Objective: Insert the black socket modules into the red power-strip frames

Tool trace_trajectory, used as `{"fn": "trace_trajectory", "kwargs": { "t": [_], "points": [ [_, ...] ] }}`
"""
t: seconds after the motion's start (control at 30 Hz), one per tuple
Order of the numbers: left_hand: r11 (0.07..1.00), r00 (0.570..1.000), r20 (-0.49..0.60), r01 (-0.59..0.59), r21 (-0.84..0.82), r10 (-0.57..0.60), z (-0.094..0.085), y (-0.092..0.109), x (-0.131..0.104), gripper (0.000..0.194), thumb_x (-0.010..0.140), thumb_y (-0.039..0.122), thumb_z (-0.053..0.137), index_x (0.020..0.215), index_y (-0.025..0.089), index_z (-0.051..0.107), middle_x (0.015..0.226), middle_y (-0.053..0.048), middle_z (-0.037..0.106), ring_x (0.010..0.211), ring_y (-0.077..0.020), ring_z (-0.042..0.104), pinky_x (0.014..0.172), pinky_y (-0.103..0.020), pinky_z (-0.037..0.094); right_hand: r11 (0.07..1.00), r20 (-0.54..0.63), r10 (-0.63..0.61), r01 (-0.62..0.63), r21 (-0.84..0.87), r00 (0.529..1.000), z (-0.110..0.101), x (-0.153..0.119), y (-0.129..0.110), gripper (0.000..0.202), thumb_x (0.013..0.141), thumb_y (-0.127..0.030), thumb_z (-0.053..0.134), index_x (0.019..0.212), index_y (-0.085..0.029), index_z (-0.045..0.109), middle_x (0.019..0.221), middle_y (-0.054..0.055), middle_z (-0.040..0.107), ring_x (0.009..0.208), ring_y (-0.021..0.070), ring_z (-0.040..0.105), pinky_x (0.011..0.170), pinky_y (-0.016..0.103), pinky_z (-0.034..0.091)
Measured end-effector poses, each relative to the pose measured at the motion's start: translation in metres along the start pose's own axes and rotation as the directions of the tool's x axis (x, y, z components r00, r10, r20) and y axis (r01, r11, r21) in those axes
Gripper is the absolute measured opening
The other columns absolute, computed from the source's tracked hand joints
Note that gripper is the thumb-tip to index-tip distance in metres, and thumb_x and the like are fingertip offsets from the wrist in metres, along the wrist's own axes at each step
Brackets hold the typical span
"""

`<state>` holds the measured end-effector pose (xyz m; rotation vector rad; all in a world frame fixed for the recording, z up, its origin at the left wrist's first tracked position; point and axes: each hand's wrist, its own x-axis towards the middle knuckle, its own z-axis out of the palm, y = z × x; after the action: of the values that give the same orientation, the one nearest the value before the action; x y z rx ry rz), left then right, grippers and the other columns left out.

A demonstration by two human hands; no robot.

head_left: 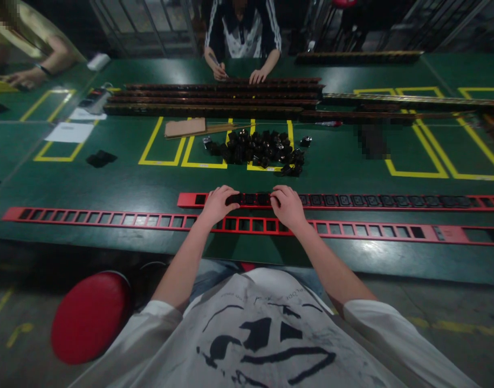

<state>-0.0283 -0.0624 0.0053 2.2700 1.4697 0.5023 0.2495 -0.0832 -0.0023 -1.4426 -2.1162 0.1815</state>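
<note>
The farther red strip [187, 200] lies across the centre and right of the frame, behind the nearer red strip [424, 233]. The left hand [220, 205] and the right hand [287, 206] both rest on it, fingers bent over black sockets [344, 201]. I cannot tell whether they grasp a part or only press. In my judgement, good work here needs even pressure from both sides, with each socket kept square to its opening and the strip steady. The fingertips are partly hidden. Both strips are cut off at the right edge; single pieces in the black pile [257, 146], upper centre, are hard to distinguish.
</note>
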Motion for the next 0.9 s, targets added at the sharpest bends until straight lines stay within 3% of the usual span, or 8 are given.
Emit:
{"fn": "trace_trajectory", "kwargs": {
  "t": [0.17, 0.33, 0.5, 0.67, 0.9],
  "points": [
    [0.999, 1.0, -0.02, -0.013, 0.042, 0.014, -0.003, 0.003, 0.0, 0.035, 0.087, 0.033, 0.075, 0.121, 0.024, 0.071, 0.118, -0.007, 0.062, 0.108, -0.0274, 0.058, 0.094, -0.044, 0.051, 1.0, 0.018, 0.004, -0.004, -0.004, 1.0, -0.002, 0.0, -0.002, 0.02, 0.098, -0.023, 0.048, 0.099, -0.021, 0.068, 0.115, 0.012, 0.069, 0.106, 0.0288, 0.061, 0.084, 0.046, 0.047],
    [0.965, 0.998, 0.038, -0.05, 0.256, 0.041, -0.014, 0.03, 0.006, 0.037, 0.085, 0.028, 0.076, 0.121, 0.023, 0.072, 0.111, -0.011, 0.061, 0.108, -0.0319, 0.053, 0.09, -0.046, 0.05, 1.0, 0.012, -0.003, 0.004, -0.009, 1.0, -0.002, 0.001, -0.003, 0.016, 0.097, -0.02, 0.05, 0.097, -0.02, 0.066, 0.113, 0.011, 0.07, 0.103, 0.0272, 0.062, 0.084, 0.044, 0.045],
    [0.936, 0.987, 0.157, -0.015, 0.351, -0.044, -0.024, 0.052, 0.011, 0.036, 0.089, 0.027, 0.073, 0.124, 0.022, 0.07, 0.114, -0.01, 0.062, 0.112, -0.0313, 0.053, 0.093, -0.045, 0.046, 1.0, 0.022, 0.012, -0.012, -0.014, 1.0, -0.002, 0.001, -0.003, 0.015, 0.096, -0.02, 0.051, 0.098, -0.02, 0.066, 0.114, 0.011, 0.07, 0.105, 0.0272, 0.062, 0.085, 0.042, 0.044],
    [0.911, 0.979, 0.162, 0.05, 0.409, -0.126, -0.026, 0.06, 0.011, 0.034, 0.092, 0.029, 0.069, 0.125, 0.021, 0.068, 0.118, -0.009, 0.063, 0.116, -0.0302, 0.053, 0.093, -0.043, 0.042, 1.0, 0.049, 0.024, -0.024, -0.005, 0.998, -0.003, 0.0, -0.003, 0.017, 0.097, -0.021, 0.049, 0.1, -0.02, 0.066, 0.115, 0.011, 0.07, 0.107, 0.0265, 0.061, 0.086, 0.041, 0.043],
    [0.896, 0.974, 0.163, 0.07, 0.438, -0.156, -0.026, 0.066, 0.014, 0.026, 0.092, 0.026, 0.07, 0.117, 0.02, 0.069, 0.118, -0.009, 0.065, 0.114, -0.0294, 0.055, 0.091, -0.041, 0.04, 0.999, 0.07, 0.047, -0.045, -0.027, 0.996, -0.003, 0.001, -0.005, 0.016, 0.097, -0.021, 0.05, 0.1, -0.02, 0.066, 0.116, 0.01, 0.07, 0.106, 0.026, 0.061, 0.088, 0.04, 0.041]
  ]
}}
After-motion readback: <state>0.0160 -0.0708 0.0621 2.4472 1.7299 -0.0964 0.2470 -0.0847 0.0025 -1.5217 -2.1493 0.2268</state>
